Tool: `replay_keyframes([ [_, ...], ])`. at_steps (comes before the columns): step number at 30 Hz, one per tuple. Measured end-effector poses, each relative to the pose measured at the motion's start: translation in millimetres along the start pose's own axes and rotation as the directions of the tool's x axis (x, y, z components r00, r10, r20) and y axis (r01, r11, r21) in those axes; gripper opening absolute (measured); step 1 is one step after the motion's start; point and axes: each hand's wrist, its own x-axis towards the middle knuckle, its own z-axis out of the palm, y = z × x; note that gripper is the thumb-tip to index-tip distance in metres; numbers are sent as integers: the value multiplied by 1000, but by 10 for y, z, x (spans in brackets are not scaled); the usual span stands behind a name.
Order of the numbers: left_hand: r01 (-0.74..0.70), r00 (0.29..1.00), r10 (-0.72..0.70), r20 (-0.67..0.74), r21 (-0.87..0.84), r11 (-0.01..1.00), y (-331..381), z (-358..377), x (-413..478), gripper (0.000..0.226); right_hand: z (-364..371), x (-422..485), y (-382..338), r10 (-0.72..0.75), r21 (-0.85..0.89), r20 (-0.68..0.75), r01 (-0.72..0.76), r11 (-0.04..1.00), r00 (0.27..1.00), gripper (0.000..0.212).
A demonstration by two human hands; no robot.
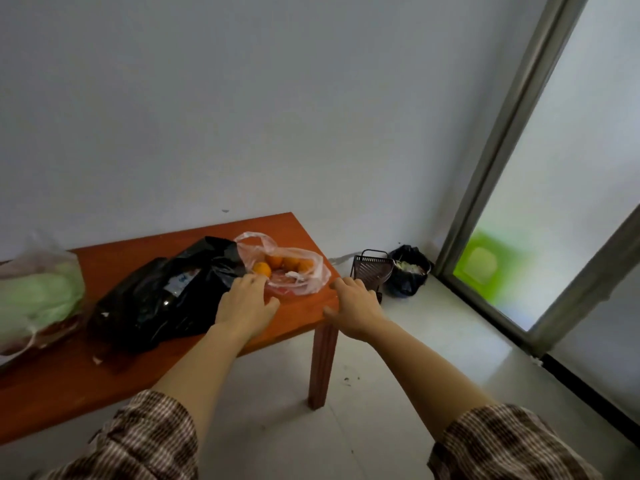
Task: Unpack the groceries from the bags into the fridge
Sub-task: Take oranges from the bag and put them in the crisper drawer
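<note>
Clear plastic forms the bag of oranges [284, 268] at the far corner of the table [294, 317], lying just beyond the left hand [246, 299], fingers spread and empty at its near edge, while the right hand [353, 306], also empty, hovers beside it.

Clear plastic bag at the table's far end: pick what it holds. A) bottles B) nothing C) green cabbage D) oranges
D: round oranges show through the clear plastic bag on the table, just beyond the left hand.
</note>
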Motion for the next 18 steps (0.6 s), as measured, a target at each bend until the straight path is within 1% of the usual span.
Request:
replay_keyframes([
  [2,-5,1000,5,11,-6,1000,-142,65,256,47,100,318,-68,-17,-2,16,17,1000,1000,52],
  [5,-56,998,56,40,-12,998,-317,214,722,39,293,855,-76,-32,4,2,32,999,999,47],
  [8,-92,991,93,94,-21,996,-430,418,1229,42,494,1443,-9,-10,-32,-2,10,999,1000,43],
  [10,-115,982,114,150,-1,993,-474,564,1510,43,625,1768,57,25,-38,26,-24,999,999,41],
  [14,-223,954,185,235,143,964,-576,892,1989,34,879,2297,176,51,-93,71,-44,995,996,36],
  [18,-292,940,213,267,301,908,-675,1130,2393,31,1061,2688,244,20,-160,173,8,987,985,28],
])
